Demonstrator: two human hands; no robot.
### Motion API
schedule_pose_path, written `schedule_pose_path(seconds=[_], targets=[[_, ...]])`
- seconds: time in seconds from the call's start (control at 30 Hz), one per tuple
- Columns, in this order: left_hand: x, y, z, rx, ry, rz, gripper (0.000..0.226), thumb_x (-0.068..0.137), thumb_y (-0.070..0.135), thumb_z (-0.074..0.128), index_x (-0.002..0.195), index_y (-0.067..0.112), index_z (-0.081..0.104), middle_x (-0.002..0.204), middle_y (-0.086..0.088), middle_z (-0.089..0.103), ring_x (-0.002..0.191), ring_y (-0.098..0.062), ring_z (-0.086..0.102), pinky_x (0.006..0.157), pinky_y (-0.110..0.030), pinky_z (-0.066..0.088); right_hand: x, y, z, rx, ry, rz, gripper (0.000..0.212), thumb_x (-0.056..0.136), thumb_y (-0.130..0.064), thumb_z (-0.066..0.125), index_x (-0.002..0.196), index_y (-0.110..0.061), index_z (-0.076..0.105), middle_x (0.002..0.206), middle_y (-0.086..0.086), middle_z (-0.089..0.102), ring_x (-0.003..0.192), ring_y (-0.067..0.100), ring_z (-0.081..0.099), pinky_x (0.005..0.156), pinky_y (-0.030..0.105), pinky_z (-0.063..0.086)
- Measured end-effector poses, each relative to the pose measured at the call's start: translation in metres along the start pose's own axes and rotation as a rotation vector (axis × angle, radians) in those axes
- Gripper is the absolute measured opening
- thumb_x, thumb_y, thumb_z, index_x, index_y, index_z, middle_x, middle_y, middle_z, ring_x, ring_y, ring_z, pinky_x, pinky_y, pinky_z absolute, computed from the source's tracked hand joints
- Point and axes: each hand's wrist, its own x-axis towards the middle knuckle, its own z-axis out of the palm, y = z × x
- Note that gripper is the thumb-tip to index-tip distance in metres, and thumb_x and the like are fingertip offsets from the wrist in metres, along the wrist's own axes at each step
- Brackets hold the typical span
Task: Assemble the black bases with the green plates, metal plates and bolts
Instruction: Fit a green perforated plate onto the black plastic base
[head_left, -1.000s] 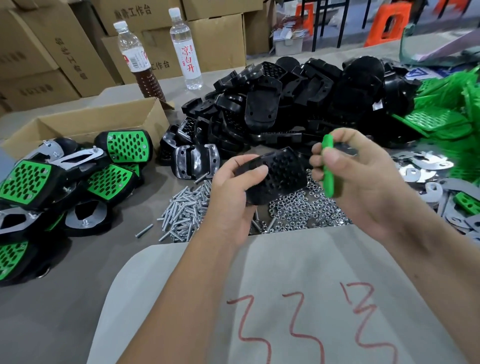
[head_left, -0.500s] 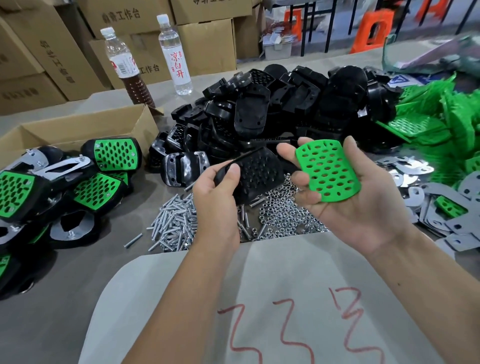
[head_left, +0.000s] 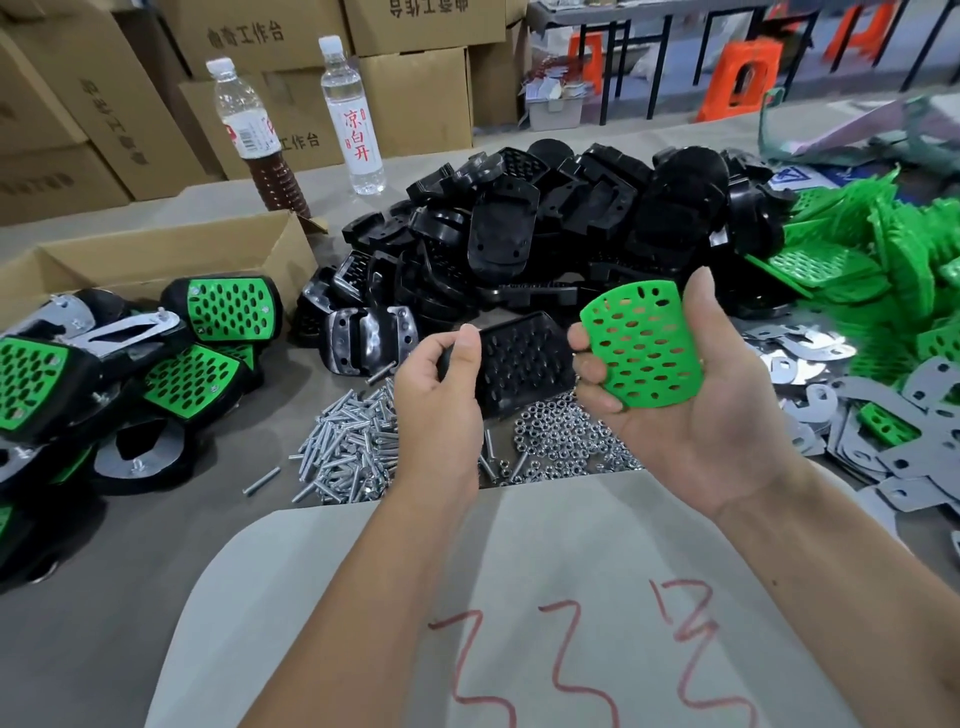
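Observation:
My left hand (head_left: 441, 395) grips a black base (head_left: 519, 364) by its left end, studded face up, above the hardware piles. Just to its right, my right hand (head_left: 696, 415) holds a perforated green plate (head_left: 644, 343) in its upturned palm, thumb along the plate's right edge and fingers curled under its left edge. The plate and the base nearly touch. Bolts (head_left: 348, 457) and nuts (head_left: 566, 441) lie heaped on the table below. Black bases (head_left: 545, 244) are piled behind, green plates (head_left: 883, 260) at the right, metal plates (head_left: 883, 441) near them.
Finished green-and-black assemblies (head_left: 104, 374) are stacked at the left beside an open cardboard box (head_left: 156, 260). Two bottles (head_left: 353, 109) stand behind the pile. A grey sheet with red marks (head_left: 519, 623) covers the near table edge.
The green plate went from edge-on in my right fist to lying flat, face up, in the palm. Both hands stay close together with the base barely shifted.

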Motion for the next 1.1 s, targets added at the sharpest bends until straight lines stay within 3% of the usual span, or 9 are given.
schedule_pose_path(seconds=[0.1, 0.17, 0.2, 0.3, 0.43, 0.6, 0.73, 0.83, 1.1], targets=[[0.001, -0.003, 0.002, 0.066, -0.05, -0.028, 0.029, 0.111, 0.019, 0.045, 0.107, 0.01, 0.072, 0.114, -0.016, 0.074, 0.112, -0.033, 0.069, 0.101, -0.063, 0.053, 0.002, 0.002, -0.003, -0.264, 0.143, -0.045, 0.03, 0.103, -0.036, 0.057, 0.108, -0.009, 0.066, 0.097, 0.008, 0.063, 0.072, 0.014, 0.049, 0.055, 0.027, 0.033], [0.0, -0.003, 0.002, 0.058, -0.105, -0.056, 0.029, 0.112, 0.014, 0.043, 0.111, 0.012, 0.072, 0.119, -0.013, 0.074, 0.116, -0.033, 0.069, 0.103, -0.06, 0.054, 0.003, 0.003, -0.005, -0.432, 0.193, -0.084, 0.012, 0.1, -0.009, 0.062, 0.111, -0.01, 0.067, 0.095, 0.004, 0.071, 0.075, 0.015, 0.064, 0.055, 0.027, 0.045], [-0.001, -0.002, 0.002, 0.043, -0.132, -0.075, 0.029, 0.111, 0.013, 0.043, 0.113, 0.011, 0.072, 0.12, -0.013, 0.074, 0.116, -0.032, 0.07, 0.103, -0.059, 0.054, 0.003, 0.004, -0.007, -0.509, 0.214, -0.113, 0.02, 0.095, -0.003, 0.069, 0.111, -0.014, 0.069, 0.097, 0.004, 0.074, 0.08, 0.019, 0.071, 0.057, 0.03, 0.053], [-0.002, 0.0, 0.002, 0.012, -0.191, -0.122, 0.031, 0.111, 0.012, 0.043, 0.118, 0.008, 0.073, 0.117, -0.013, 0.076, 0.111, -0.03, 0.073, 0.099, -0.057, 0.057, 0.003, 0.007, -0.008, -0.547, 0.266, -0.188, 0.024, 0.075, -0.017, 0.081, 0.098, -0.023, 0.077, 0.096, 0.005, 0.079, 0.089, 0.028, 0.075, 0.066, 0.042, 0.06], [-0.004, 0.0, 0.002, 0.022, -0.226, -0.129, 0.032, 0.111, 0.012, 0.044, 0.121, 0.009, 0.074, 0.115, -0.011, 0.077, 0.112, -0.031, 0.073, 0.1, -0.059, 0.056, 0.005, 0.005, -0.011, -0.64, 0.235, -0.275, 0.02, 0.085, -0.011, 0.081, 0.09, -0.03, 0.08, 0.093, 0.001, 0.078, 0.09, 0.022, 0.073, 0.082, 0.037, 0.062], [-0.005, 0.0, 0.003, 0.064, -0.254, -0.09, 0.03, 0.11, 0.015, 0.047, 0.117, 0.014, 0.076, 0.111, -0.008, 0.079, 0.108, -0.029, 0.074, 0.096, -0.055, 0.06, 0.007, 0.012, -0.011, -0.905, 0.248, -0.231, 0.016, 0.092, -0.013, 0.079, 0.095, -0.026, 0.072, 0.091, -0.005, 0.073, 0.086, 0.016, 0.073, 0.06, 0.034, 0.061], [-0.007, 0.002, 0.001, 0.133, -0.247, -0.04, 0.03, 0.11, 0.017, 0.048, 0.119, 0.017, 0.077, 0.108, -0.006, 0.078, 0.089, -0.022, 0.072, 0.062, -0.021, 0.054, 0.006, 0.016, -0.009, -1.127, 0.271, -0.281, 0.016, 0.09, -0.022, 0.082, 0.099, -0.027, 0.07, 0.094, -0.01, 0.07, 0.092, 0.015, 0.067, 0.079, 0.045, 0.059], [-0.008, 0.0, 0.002, 0.177, -0.256, -0.012, 0.031, 0.11, 0.017, 0.048, 0.12, 0.017, 0.077, 0.103, -0.006, 0.076, 0.076, -0.012, 0.063, 0.054, -0.011, 0.043, 0.005, 0.018, -0.007, -1.134, 0.266, -0.292, 0.017, 0.089, -0.023, 0.083, 0.1, -0.027, 0.071, 0.093, -0.01, 0.071, 0.092, 0.015, 0.067, 0.082, 0.047, 0.058], [-0.01, 0.002, 0.005, 0.109, -0.205, -0.021, 0.028, 0.108, 0.01, 0.05, 0.118, 0.007, 0.076, 0.108, -0.018, 0.076, 0.083, -0.026, 0.072, 0.057, -0.02, 0.053, 0.007, 0.019, -0.008, -1.132, 0.324, -0.281, 0.025, 0.088, -0.025, 0.084, 0.101, -0.027, 0.063, 0.097, -0.002, 0.072, 0.095, 0.022, 0.069, 0.082, 0.05, 0.059]])
